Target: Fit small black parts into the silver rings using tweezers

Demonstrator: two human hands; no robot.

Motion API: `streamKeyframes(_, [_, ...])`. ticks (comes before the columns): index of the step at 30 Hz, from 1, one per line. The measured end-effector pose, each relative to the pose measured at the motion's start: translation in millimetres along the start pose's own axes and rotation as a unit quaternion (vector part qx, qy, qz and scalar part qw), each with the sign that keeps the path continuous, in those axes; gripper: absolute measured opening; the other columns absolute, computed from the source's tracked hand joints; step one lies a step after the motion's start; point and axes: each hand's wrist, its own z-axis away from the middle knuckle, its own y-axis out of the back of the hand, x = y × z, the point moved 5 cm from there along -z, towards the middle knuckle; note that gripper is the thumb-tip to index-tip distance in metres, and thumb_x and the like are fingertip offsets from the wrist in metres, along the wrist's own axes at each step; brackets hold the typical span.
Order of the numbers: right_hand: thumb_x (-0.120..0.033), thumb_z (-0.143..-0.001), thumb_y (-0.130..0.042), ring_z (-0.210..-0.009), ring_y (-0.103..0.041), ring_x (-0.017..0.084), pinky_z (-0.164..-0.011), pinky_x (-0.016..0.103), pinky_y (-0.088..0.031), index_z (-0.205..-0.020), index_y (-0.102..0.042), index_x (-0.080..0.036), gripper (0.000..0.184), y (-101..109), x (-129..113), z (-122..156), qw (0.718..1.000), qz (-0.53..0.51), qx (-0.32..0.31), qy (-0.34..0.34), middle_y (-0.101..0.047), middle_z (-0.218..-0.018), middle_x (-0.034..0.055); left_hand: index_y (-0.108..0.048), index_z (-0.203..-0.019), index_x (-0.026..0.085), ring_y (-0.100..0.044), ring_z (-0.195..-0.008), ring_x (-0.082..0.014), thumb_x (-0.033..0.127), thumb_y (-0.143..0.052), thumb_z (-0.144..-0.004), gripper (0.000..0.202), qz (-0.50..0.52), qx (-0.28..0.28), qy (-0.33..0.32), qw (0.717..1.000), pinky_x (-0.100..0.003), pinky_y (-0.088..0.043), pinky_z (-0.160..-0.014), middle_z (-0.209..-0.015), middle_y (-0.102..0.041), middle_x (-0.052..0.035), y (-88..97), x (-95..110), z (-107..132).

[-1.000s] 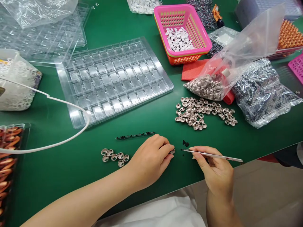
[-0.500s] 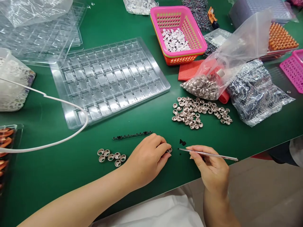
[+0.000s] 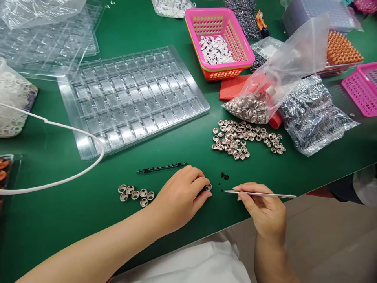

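Two loose black specks (image 3: 222, 190) lie just left of the tip of the tweezers (image 3: 279, 195) and could skid away if it nudges them off-centre. The right hand (image 3: 268, 209) grasps the tweezers; whether their tips are parted, I cannot tell. The left hand (image 3: 180, 197) pinches a silver ring (image 3: 209, 188) on the green table (image 3: 59, 220), left of the specks; a slack pinch could let it roll. Against the earlier frame, the tip sits beside the near speck, not the far one.

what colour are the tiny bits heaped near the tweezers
The tiny bits are black, seen in the head view.
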Motion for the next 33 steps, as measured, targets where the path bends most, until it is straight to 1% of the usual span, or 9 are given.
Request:
streamKeyframes(8, [-0.019, -0.087, -0.071, -0.081, -0.069, 0.019, -0.059, 0.028, -0.054, -0.095, -0.072, -0.024, 0.01, -2, -1, 1, 1.0, 0.015, -0.006, 0.013, -0.075, -0.092, 0.0044, -0.067, -0.099, 0.015, -0.058, -0.086, -0.0217, 0.018, -0.064, -0.093, 0.007, 0.005, -0.01, 0.005, 1.0, -0.038, -0.051, -0.076, -0.096, -0.066, -0.0073, -0.9, -1, 1])
streamKeyframes(14, [-0.013, -0.085, -0.071, -0.084, -0.069, 0.019, -0.062, 0.029, -0.054, -0.098, -0.071, -0.026, 0.018, -6, -6, 1, 0.998, 0.015, -0.024, 0.064, -0.075, -0.09, 0.0029, -0.067, -0.101, 0.015, -0.057, -0.086, -0.0218, 0.017, -0.063, -0.094, 0.009, 0.007, -0.015, 0.005, 1.0, -0.038, -0.051, -0.075, -0.097, -0.065, -0.0073, -0.3, -1, 0])
streamKeyframes(16, [-0.013, -0.085, -0.071, -0.083, -0.07, 0.019, -0.062, 0.029, -0.055, -0.097, -0.072, -0.026, 0.018, -5, -7, 1, 0.998, 0.006, -0.007, 0.068, -0.075, -0.09, 0.0028, -0.067, -0.101, 0.014, -0.057, -0.086, -0.0219, 0.017, -0.062, -0.094, 0.009, 0.008, -0.016, 0.005, 1.0, -0.038, -0.051, -0.076, -0.097, -0.065, -0.0076, -0.2, -1, 0])
streamKeyframes(20, [-0.017, -0.085, -0.071, -0.071, -0.068, 0.014, -0.062, 0.026, -0.058, -0.095, -0.072, -0.024, 0.012, -1, -9, 0, 0.995, 0.011, 0.095, 0.035, -0.075, -0.092, 0.0019, -0.067, -0.101, 0.014, -0.056, -0.085, -0.0218, 0.016, -0.062, -0.094, 0.01, 0.011, -0.015, 0.004, 1.0, -0.038, -0.051, -0.075, -0.097, -0.065, -0.008, 0.4, -1, 1])
streamKeyframes(22, [-0.019, -0.086, -0.071, -0.065, -0.067, 0.012, -0.06, 0.024, -0.058, -0.095, -0.072, -0.024, 0.01, -1, -10, -1, 0.991, 0.017, 0.129, 0.018, -0.074, -0.091, 0.0015, -0.068, -0.103, 0.014, -0.056, -0.085, -0.0218, 0.016, -0.061, -0.094, 0.011, 0.012, -0.014, 0.002, 1.0, -0.038, -0.051, -0.074, -0.097, -0.065, -0.0082, 0.7, -1, 1])
streamKeyframes(26, [-0.022, -0.088, -0.07, -0.066, -0.068, 0.011, -0.058, 0.022, -0.058, -0.097, -0.072, -0.024, 0.01, -3, -12, -2, 0.989, 0.033, 0.141, 0.002, -0.074, -0.095, 0.0018, -0.069, -0.109, 0.014, -0.056, -0.085, -0.0216, 0.015, -0.06, -0.094, 0.017, 0.019, -0.01, -0.005, 1.0, -0.037, -0.05, -0.074, -0.098, -0.065, -0.0084, 0.9, 0, 1])
streamKeyframes(31, [-0.02, -0.087, -0.07, -0.068, -0.068, 0.012, -0.062, 0.024, -0.06, -0.096, -0.073, -0.026, 0.011, -6, -11, -2, 0.994, 0.032, 0.104, 0.022, -0.075, -0.094, 0.0008, -0.07, -0.109, 0.015, -0.055, -0.084, -0.021, 0.014, -0.061, -0.094, 0.018, 0.02, -0.006, -0.008, 1.0, -0.036, -0.05, -0.072, -0.096, -0.065, -0.0081, 0.7, -1, 1])
streamKeyframes(33, [-0.019, -0.087, -0.07, -0.068, -0.068, 0.011, -0.062, 0.023, -0.06, -0.096, -0.073, -0.026, 0.012, -5, -12, -2, 0.994, 0.02, 0.103, 0.027, -0.075, -0.094, 0.0001, -0.071, -0.108, 0.015, -0.055, -0.084, -0.0208, 0.014, -0.061, -0.094, 0.017, 0.019, -0.004, -0.009, 1.0, -0.036, -0.05, -0.072, -0.096, -0.064, -0.008, 0.7, -1, 2])
